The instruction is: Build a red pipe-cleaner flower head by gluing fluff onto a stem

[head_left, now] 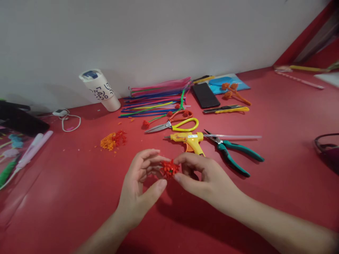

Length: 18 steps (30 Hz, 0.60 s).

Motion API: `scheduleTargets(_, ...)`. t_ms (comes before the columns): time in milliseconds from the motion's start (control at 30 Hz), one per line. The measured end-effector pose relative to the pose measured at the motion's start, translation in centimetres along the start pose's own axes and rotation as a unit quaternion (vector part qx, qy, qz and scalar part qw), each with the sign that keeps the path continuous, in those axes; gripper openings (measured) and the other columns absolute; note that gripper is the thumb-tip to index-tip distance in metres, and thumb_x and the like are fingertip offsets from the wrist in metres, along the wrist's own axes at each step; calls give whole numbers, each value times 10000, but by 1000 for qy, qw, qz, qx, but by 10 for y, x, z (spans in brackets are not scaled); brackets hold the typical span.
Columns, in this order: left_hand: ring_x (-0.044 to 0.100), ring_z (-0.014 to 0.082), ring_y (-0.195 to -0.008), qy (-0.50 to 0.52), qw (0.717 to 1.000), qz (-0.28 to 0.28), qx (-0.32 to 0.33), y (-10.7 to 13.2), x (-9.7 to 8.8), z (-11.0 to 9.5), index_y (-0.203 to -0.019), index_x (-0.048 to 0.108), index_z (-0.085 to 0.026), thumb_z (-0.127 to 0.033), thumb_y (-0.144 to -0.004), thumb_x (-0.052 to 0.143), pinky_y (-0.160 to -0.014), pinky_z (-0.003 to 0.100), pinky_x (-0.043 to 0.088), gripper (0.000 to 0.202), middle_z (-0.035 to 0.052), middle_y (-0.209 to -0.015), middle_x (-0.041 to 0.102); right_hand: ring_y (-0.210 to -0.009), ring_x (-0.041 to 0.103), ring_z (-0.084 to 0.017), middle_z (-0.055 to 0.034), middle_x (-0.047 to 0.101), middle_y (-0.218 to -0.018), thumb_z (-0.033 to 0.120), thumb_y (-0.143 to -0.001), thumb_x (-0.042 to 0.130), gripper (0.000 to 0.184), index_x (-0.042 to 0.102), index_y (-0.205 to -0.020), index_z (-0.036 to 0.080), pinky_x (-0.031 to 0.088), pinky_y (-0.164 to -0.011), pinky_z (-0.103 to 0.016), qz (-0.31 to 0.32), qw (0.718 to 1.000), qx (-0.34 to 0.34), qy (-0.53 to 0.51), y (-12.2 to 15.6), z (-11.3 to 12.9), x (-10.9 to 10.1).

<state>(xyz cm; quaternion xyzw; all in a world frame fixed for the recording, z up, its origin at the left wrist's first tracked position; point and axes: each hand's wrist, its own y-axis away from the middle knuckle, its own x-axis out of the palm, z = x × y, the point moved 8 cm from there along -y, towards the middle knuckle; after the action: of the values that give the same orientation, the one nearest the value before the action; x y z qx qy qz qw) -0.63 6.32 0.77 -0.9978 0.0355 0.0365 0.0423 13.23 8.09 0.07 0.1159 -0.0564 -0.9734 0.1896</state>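
A small red fuzzy pipe-cleaner flower (169, 168) is pinched between both hands above the red table (66, 190). My left hand (140, 183) cups it from the left, thumb and fingers curled toward it. My right hand (201, 174) grips it from the right with thumb and forefinger. Just behind the hands lies a yellow glue gun (189, 140) with a clear glue stick (233, 137) sticking out to the right.
Green-handled pliers (233, 155) lie right of the glue gun, yellow-handled scissors (174, 125) behind it. Further back: a bundle of coloured pipe cleaners (156, 100), a black phone (205, 95), a yellow craft knife (227, 109), orange flowers (233, 90), a paper cup (102, 90). Orange-red clippings (112, 140) sit left.
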Motion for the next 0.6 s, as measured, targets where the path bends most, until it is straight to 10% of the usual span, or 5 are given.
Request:
scheduleTargets(267, 601, 93, -781, 165, 977, -21, -135, -7, 0, 25, -954, 650, -234, -210, -686, 751, -696, 167, 484, 287, -5, -910, 654, -512, 371, -99, 51, 411, -554, 394, -744, 570, 208, 582, -741, 186, 289, -477, -243, 34, 999, 12, -27, -4, -5, 0)
scheduleTargets(600, 587, 115, -873, 199, 969, -47, -141, -8, -1, 24, -895, 686, -208, -155, -649, 755, -745, 169, 476, 260, 8, -937, 633, -475, 352, -77, 59, 417, -523, 384, -770, 578, 222, 587, -685, 179, 273, -461, -233, -12, 994, 35, -99, -9, -15, -10)
